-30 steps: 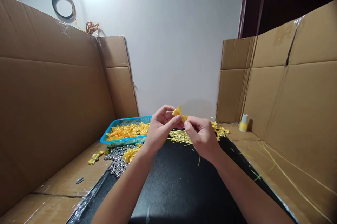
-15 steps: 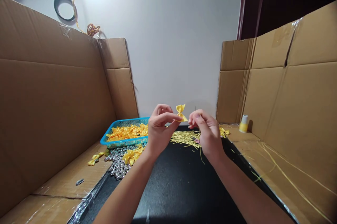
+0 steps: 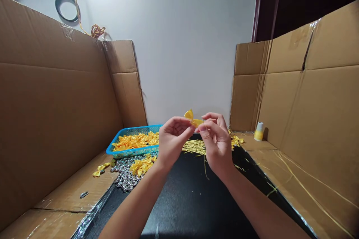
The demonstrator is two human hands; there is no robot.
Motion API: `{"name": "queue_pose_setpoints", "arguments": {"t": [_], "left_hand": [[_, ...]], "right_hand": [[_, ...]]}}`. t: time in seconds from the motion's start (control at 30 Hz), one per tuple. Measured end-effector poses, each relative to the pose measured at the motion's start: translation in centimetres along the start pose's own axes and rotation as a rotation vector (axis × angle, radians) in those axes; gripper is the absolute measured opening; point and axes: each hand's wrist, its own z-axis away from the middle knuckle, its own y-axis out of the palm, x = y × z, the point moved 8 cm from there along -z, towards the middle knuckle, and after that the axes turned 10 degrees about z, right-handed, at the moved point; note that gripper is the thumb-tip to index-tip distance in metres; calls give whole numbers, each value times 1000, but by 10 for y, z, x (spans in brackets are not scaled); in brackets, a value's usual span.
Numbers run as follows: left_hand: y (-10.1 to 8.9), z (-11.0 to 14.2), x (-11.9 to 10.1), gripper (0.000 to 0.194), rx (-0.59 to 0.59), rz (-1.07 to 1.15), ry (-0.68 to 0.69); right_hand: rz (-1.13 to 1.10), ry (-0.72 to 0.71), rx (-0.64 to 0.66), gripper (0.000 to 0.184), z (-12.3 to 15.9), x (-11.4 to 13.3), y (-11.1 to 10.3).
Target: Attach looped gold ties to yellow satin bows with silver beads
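In front of me, at mid-height, a small yellow ribbon bow [image 3: 189, 114] is pinched between the thumb and fingers of my left hand [image 3: 173, 140]. Close against its right side, my right hand [image 3: 218, 142] pinches a thin needle [image 3: 203, 121], of which only a sliver shows. The thumbs and fingertips of both hands nearly meet at the bow. A yellow strand [image 3: 206, 169] hangs below my right hand. Behind the hands lies a bundle of cut yellow cords [image 3: 194, 147] on a black board [image 3: 193, 205].
A blue basket [image 3: 112, 152] of yellow bows stands at the left. Silver beads [image 3: 127, 181] and loose bows [image 3: 142, 165] lie before it. At the right are a thread spool [image 3: 259, 131] and more bows [image 3: 237, 141]. Cardboard walls [image 3: 56, 119] flank both sides.
My right hand has moved left to the bow, closing the gap between the hands. The bow has tilted in my left fingers, and the needle is now beside it.
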Motion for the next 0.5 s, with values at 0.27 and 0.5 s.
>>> {"name": "queue_pose_setpoints", "arguments": {"t": [0.27,0.5], "left_hand": [[5,-4,-2,24,182,-83,-72],[17,4,-39,27,512,-720,254]], "right_hand": [[33,-64,32,23,-4,-2,-1],[60,-164,168,24,-6,11,3]]}}
